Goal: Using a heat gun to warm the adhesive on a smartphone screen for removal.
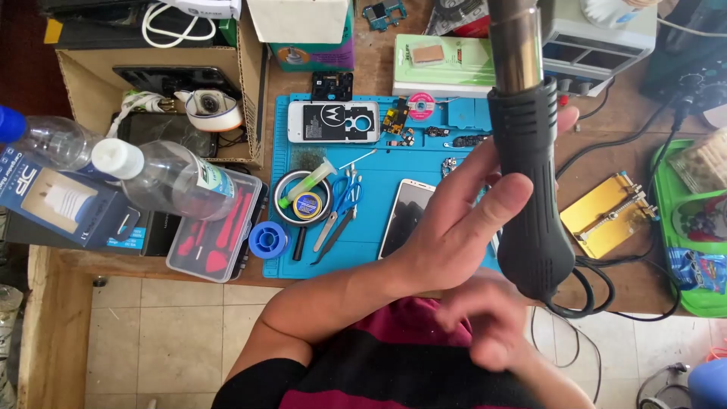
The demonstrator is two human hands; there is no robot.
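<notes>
I grip the black ribbed plastic hot-air gun (pixel 530 189) with its shiny metal nozzle in my left hand (pixel 462 227), fingers wrapped round the handle, nozzle pointing away from me. It hangs above the blue rubbery work mat (pixel 363 257) on the wooden table (pixel 644 280), just right of the white-framed smartphone (pixel 407 216). My right hand (pixel 485 326) is blurred near my lap; I cannot tell its grip. Clutter crowds the mat's left edge.
</notes>
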